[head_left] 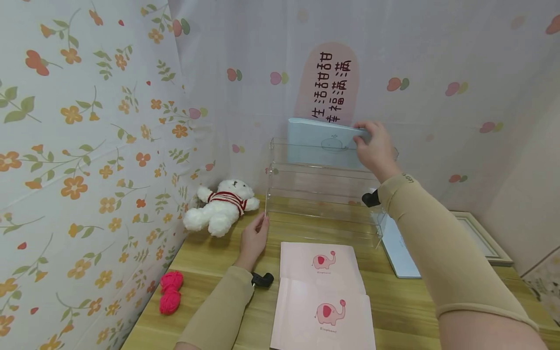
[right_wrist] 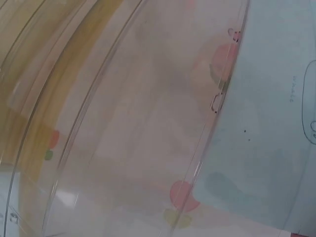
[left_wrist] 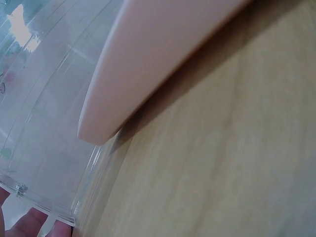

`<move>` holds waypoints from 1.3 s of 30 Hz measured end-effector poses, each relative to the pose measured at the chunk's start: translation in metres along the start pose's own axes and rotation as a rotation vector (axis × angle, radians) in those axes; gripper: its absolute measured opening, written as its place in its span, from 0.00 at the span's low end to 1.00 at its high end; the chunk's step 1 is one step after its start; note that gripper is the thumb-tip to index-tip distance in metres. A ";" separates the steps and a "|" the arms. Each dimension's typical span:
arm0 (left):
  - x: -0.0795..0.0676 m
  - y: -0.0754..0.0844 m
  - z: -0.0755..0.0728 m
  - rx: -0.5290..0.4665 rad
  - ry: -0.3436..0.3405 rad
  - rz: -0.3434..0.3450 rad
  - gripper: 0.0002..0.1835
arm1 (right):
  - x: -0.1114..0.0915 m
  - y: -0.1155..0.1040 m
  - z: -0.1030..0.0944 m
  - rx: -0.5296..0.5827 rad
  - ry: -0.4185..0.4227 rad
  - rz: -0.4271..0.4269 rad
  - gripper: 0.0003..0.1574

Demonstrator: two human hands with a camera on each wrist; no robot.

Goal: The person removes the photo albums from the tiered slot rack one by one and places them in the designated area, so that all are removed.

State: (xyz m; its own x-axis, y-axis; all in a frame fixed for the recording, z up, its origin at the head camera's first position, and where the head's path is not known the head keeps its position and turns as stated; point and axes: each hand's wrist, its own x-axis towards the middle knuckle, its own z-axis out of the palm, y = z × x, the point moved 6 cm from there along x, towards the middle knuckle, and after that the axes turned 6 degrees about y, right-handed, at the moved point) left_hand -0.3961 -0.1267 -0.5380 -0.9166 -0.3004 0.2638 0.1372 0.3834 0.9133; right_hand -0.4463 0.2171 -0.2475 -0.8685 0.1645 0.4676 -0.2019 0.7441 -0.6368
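Note:
My right hand (head_left: 377,151) pinches the upper right corner of a light blue notebook (head_left: 306,146) with a whale drawing. The notebook stands at the top tier of a clear acrylic rack (head_left: 272,155), its lower part seen through the front panel. In the right wrist view its blue cover (right_wrist: 252,163) lies along the clear panel, and the hand is out of sight. My left hand (head_left: 253,242) holds the rack's left side edge near the table. Some of its fingertips (left_wrist: 29,223) show behind the clear plastic in the left wrist view.
Two pink elephant notebooks, one farther back (head_left: 302,262) and one nearer (head_left: 297,316), overlap before the rack. A white teddy bear (head_left: 218,214) and red yarn (head_left: 170,291) lie left. Right are another light blue notebook (head_left: 399,250), partly behind my arm, and a frame (head_left: 494,253).

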 end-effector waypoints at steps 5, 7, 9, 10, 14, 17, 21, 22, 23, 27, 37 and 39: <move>-0.001 -0.001 0.001 0.001 -0.006 -0.009 0.24 | 0.000 0.000 0.001 0.031 0.057 0.015 0.21; -0.003 -0.001 0.002 0.006 -0.010 -0.011 0.24 | 0.000 0.001 0.001 0.045 0.069 0.029 0.21; -0.004 -0.001 0.004 0.010 -0.015 -0.011 0.24 | -0.002 0.001 0.001 0.053 0.077 0.050 0.21; -0.005 -0.001 0.004 0.008 -0.018 -0.011 0.24 | -0.003 0.002 0.001 0.057 0.081 0.061 0.22; -0.007 0.002 0.005 -0.013 -0.021 -0.016 0.24 | -0.005 0.001 -0.004 0.081 0.112 0.085 0.25; -0.007 0.004 0.005 -0.023 -0.018 -0.017 0.24 | -0.005 -0.001 -0.009 0.094 0.153 0.075 0.25; -0.007 0.004 0.005 -0.032 -0.013 -0.008 0.24 | -0.007 -0.003 -0.018 0.118 0.211 0.056 0.25; -0.007 0.004 0.005 -0.032 -0.011 -0.004 0.24 | -0.007 -0.003 -0.021 0.126 0.224 0.054 0.25; -0.007 0.004 0.005 -0.032 -0.010 -0.001 0.24 | -0.008 -0.003 -0.024 0.131 0.237 0.053 0.25; -0.006 0.002 0.005 -0.029 -0.008 0.004 0.24 | -0.011 -0.003 -0.037 0.162 0.303 0.027 0.23; -0.002 0.001 0.001 -0.023 0.002 0.008 0.24 | -0.027 -0.006 -0.069 0.219 0.387 -0.026 0.19; -0.002 0.000 0.000 -0.018 0.007 0.010 0.24 | -0.032 -0.006 -0.071 0.207 0.371 -0.033 0.19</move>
State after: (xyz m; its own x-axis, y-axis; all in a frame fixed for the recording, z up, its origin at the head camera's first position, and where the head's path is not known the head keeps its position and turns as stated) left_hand -0.3946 -0.1261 -0.5385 -0.9125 -0.3028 0.2751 0.1530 0.3710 0.9160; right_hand -0.3847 0.2533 -0.2151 -0.6460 0.3923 0.6548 -0.3464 0.6138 -0.7094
